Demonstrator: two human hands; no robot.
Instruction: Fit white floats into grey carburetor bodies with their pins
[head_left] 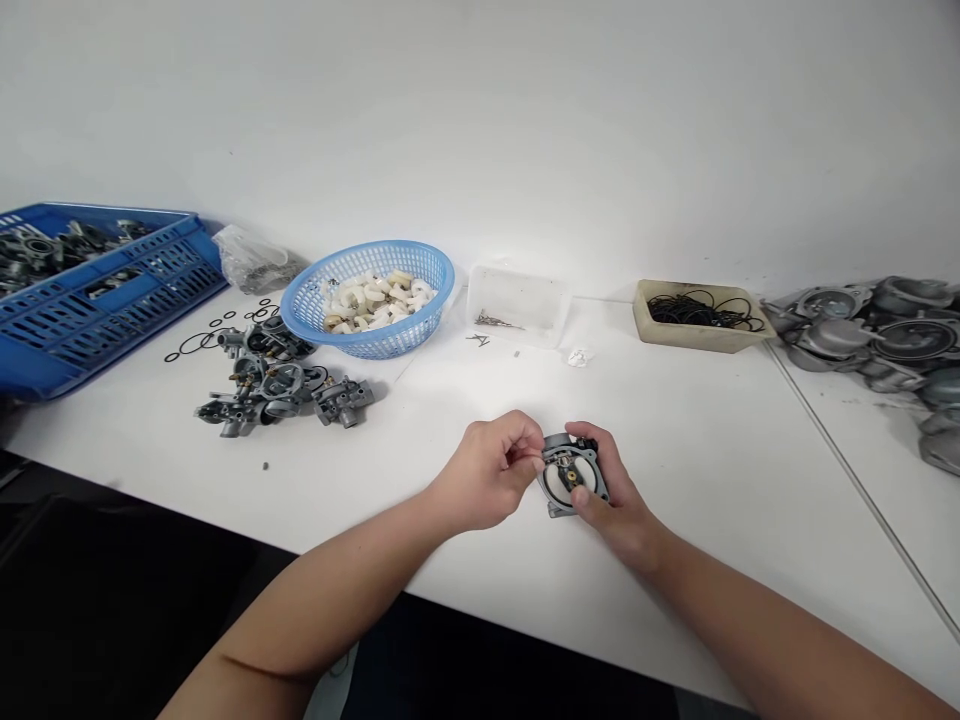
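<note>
A grey metal carburetor (556, 438) is tilted up just above or on the white table, its open underside facing me. Inside it sit a white float (584, 474) and a brass part at the centre. My right hand (616, 500) grips the carburetor from the right, thumb on the near rim and fingers behind. At the left rim, my left hand (491, 470) is closed in a pinch, fingertips touching or very near the carburetor. Whatever lies between those fingertips is too small to make out.
Several carburetors (281, 385) lie left beside black O-rings (196, 343). Behind are a blue basket (420, 262) of white floats, a clear tray (551, 300) with thin pins and a box (675, 335) of black rings. A blue crate (150, 290) stands left; metal bowls (832, 335) pile up right.
</note>
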